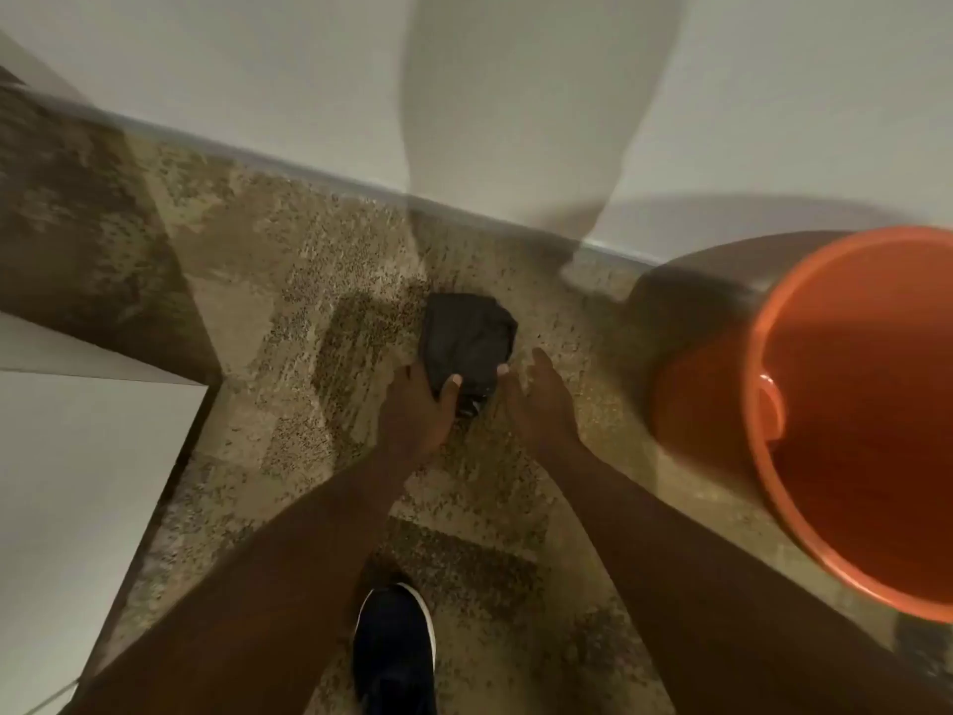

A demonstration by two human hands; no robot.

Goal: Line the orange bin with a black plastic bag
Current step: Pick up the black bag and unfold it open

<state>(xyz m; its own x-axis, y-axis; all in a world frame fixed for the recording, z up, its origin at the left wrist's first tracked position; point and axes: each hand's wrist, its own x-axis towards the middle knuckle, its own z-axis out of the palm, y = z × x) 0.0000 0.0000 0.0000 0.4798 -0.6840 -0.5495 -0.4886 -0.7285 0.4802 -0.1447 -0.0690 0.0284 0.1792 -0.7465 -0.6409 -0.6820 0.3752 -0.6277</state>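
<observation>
A folded black plastic bag is held low over the speckled floor in the middle of the head view. My left hand grips its near left edge, thumb on top. My right hand is at the bag's right corner, fingers mostly straight; one fingertip touches the bag's edge. The orange bin stands upright at the right, its mouth facing up and its inside empty, about a hand's width from my right hand.
A white wall with a skirting runs across the back. A white furniture edge sits at the left. My dark shoe is on the floor at the bottom centre.
</observation>
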